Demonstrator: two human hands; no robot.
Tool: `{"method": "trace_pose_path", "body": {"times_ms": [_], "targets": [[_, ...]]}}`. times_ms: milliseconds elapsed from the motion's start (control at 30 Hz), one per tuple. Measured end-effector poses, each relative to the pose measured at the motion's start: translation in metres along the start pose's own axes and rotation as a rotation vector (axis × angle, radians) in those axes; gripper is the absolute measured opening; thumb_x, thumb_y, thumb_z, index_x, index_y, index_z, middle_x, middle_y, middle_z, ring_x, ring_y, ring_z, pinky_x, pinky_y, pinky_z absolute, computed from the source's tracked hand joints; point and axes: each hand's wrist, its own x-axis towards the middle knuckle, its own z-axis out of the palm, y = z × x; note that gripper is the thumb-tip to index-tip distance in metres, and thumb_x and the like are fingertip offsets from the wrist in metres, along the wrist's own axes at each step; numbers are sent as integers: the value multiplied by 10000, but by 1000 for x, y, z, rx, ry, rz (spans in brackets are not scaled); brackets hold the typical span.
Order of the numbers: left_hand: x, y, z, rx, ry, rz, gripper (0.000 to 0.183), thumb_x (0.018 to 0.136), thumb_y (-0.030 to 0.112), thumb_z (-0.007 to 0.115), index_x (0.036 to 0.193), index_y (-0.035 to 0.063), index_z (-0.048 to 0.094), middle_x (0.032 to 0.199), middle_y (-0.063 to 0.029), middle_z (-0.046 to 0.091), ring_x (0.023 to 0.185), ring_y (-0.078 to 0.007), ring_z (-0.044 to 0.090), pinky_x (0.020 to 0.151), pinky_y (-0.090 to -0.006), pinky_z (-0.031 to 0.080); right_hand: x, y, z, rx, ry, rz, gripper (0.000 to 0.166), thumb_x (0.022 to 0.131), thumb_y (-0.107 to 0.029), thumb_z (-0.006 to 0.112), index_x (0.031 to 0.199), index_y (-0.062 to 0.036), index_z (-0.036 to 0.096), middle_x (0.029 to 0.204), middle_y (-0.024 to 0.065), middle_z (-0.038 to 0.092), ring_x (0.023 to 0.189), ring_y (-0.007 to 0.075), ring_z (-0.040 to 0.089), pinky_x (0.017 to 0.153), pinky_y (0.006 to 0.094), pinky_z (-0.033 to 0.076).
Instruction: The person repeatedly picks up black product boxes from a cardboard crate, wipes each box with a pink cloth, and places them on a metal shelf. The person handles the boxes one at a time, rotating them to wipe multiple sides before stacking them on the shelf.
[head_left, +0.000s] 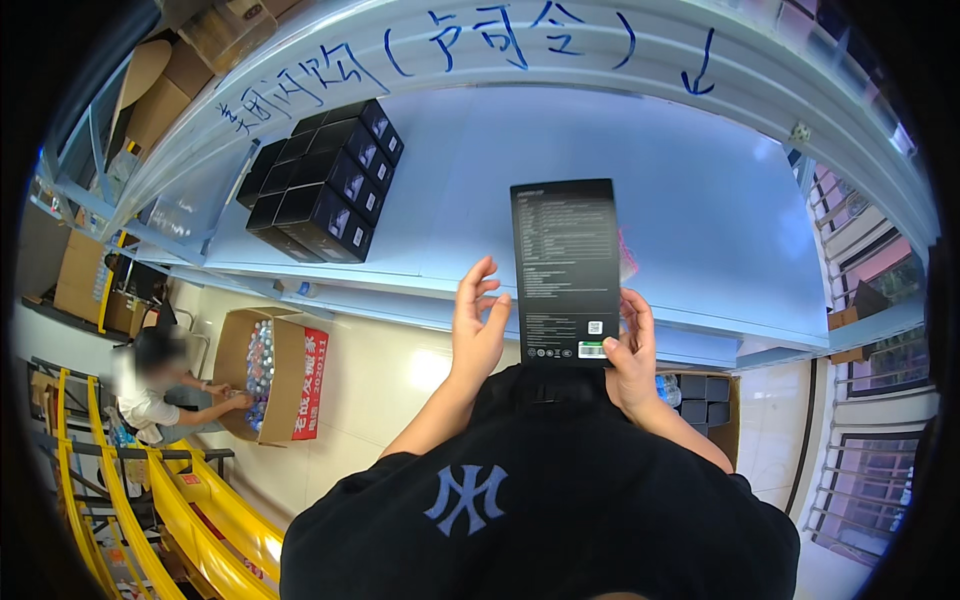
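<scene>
A black printed box (568, 270) stands upright before my chest, its broad face with small print and a label towards me. My right hand (634, 352) grips its lower right corner, thumb on the face beside the label. To the left of the box, my left hand (480, 322) is raised with fingers apart and holds nothing. A stack of black boxes (322, 191) sits on the blue metal shelf (450, 172) at its left part. Behind the held box, a pink and white item (628, 255) shows in part on the shelf.
The shelf's upper beam (660, 52) bears handwriting. On the floor at left is a cardboard carton (289, 379) of bottles, with a seated person (161, 390) reaching into it. Another carton (724, 442) with dark boxes stands at lower right. Yellow racking (157, 487) fills the lower left.
</scene>
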Motion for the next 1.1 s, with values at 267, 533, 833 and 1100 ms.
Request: {"method": "trace_pose_path", "body": {"times_ms": [267, 533, 833, 1100], "targets": [[6, 37, -2, 58, -281, -119, 601, 774, 54, 622, 1306, 46, 341, 1195, -119, 395, 987, -177, 490, 776, -287, 476, 21, 23, 15, -951, 10, -510, 637, 583, -25, 730, 1139, -81, 424, 1228, 163, 309, 1110, 296, 410, 881, 377, 399], [47, 1, -18, -373, -169, -182, 643, 746, 85, 678, 1221, -3, 253, 1112, -127, 455, 1042, -203, 479, 856, -320, 444, 63, 67, 46, -1403, -158, -1002, 456, 547, -81, 747, 973, -134, 594, 1128, 163, 407, 1058, 381, 455, 866, 480, 412], [124, -42, -87, -105, -69, 15, 827, 635, 63, 728, 1248, -33, 182, 1129, -155, 427, 1050, -219, 463, 906, -340, 392, 107, 113, 75, -992, -465, -577, 546, 637, -99, 670, 1130, -35, 444, 1172, 203, 459, 1113, 394, 430, 908, 449, 386], [170, -49, -153, 170, -461, -22, 990, 542, 178, 781, 1319, 12, 189, 1234, -155, 390, 1179, -254, 365, 1003, -353, 276, 240, 74, 116, -996, -490, 19, 789, 601, -40, 734, 1291, -21, 352, 1272, 157, 425, 1174, 248, 417, 985, 358, 342]]}}
